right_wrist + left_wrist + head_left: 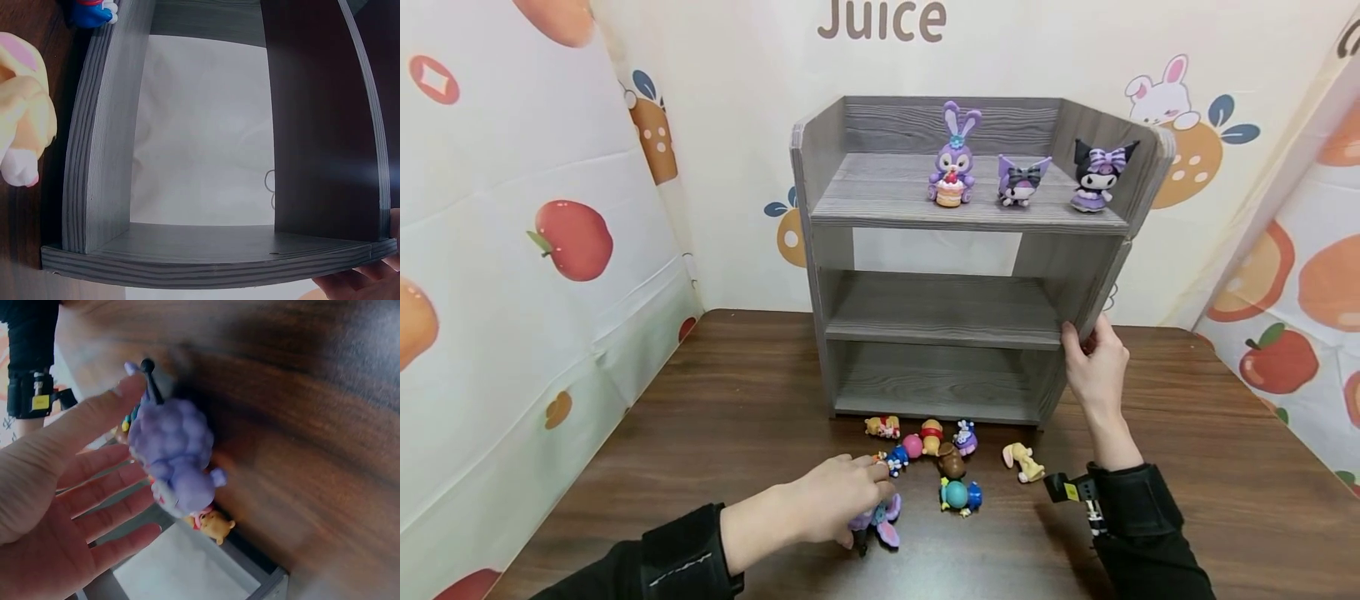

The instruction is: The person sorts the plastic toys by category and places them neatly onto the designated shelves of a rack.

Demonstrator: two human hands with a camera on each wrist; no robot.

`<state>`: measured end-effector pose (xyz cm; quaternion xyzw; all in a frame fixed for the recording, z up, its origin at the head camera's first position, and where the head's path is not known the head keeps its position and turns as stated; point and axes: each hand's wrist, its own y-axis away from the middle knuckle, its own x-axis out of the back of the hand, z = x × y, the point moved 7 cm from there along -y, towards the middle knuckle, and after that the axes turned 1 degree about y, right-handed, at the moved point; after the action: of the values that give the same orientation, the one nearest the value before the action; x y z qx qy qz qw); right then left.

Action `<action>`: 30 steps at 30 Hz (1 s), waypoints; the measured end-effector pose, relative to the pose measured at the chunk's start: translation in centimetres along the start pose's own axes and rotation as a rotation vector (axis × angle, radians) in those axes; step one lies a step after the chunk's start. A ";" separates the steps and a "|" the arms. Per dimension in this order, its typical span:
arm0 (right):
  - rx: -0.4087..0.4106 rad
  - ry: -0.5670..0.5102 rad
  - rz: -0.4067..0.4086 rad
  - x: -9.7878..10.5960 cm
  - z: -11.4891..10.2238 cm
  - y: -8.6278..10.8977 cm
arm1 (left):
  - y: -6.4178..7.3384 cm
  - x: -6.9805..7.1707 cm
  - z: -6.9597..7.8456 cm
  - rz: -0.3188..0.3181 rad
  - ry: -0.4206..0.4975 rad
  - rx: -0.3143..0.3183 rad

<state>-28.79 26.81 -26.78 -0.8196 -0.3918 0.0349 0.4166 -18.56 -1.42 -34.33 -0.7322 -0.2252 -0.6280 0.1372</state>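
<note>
My left hand [838, 498] is over a purple figurine [172, 434] with a bumpy body, low on the tabletop. In the left wrist view its fingers are fairly straight, with the figurine between them and the thumb; whether they touch it is unclear. At the right, my right hand [1097, 367] grips the side panel of a grey wooden shelf [943, 310], thumb at the front edge and fingers behind. On the top board stand a purple rabbit figurine [953, 162], a small purple-eared figurine [1020, 182] and a black-eared figurine [1097, 177].
In front of the shelf lie several small toys, among them a yellow bear [931, 435], a brown one [951, 461], a teal-and-blue one [958, 495] and a cream long-eared one [1024, 462]. Fruit-printed sheets [722, 208] surround the brown wooden table [722, 400].
</note>
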 end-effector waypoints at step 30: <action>0.011 0.006 0.019 0.0 0.0 0.0 | 1.4 -1.9 -1.8 0.139 0.250 0.087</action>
<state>-28.80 26.82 -26.74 -0.8210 -0.3827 0.0386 0.4219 -19.66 -3.78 -35.80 -0.6555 -0.1820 -0.6929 0.2390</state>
